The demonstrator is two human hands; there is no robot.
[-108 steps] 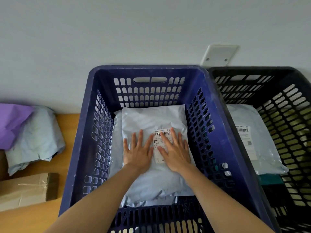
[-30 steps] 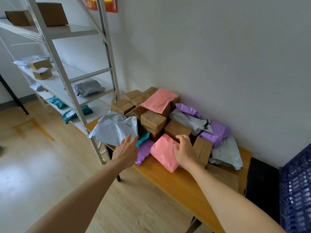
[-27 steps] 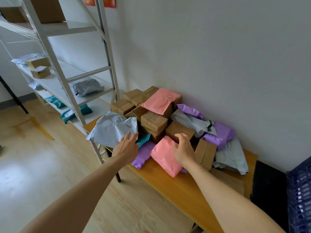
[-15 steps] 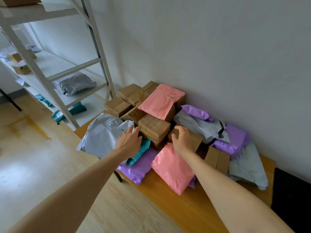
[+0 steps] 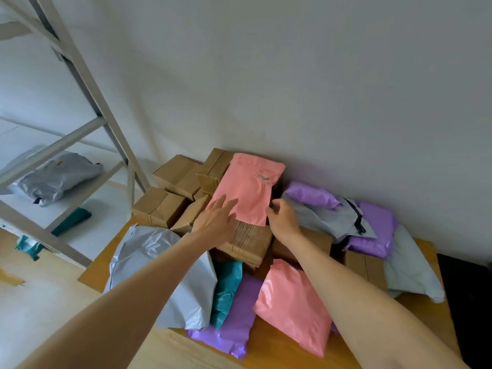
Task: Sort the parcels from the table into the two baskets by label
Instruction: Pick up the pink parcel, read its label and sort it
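A heap of parcels covers the wooden table (image 5: 279,347) against the wall. On top lies a pink mailer bag (image 5: 249,187), resting on brown cardboard boxes (image 5: 247,241). My left hand (image 5: 217,219) reaches to its near left corner with fingers spread and straight. My right hand (image 5: 283,218) is at the bag's near right corner, fingers loosely curled beside the edge; whether they hold it I cannot tell. A second pink bag (image 5: 292,302), a purple bag (image 5: 231,315), a teal bag (image 5: 226,291) and a grey bag (image 5: 159,262) lie in front. No basket shows clearly.
A metal shelf rack (image 5: 87,83) stands at the left with a grey bag (image 5: 56,177) and a teal one (image 5: 72,219) on it. More purple (image 5: 372,227) and grey bags (image 5: 407,267) lie at the right. A dark object (image 5: 468,302) borders the table's right end.
Both hands left the blue basket, my view turned left to the table, and the hands moved forward over the heap from the front pink bag to the top pink bag.
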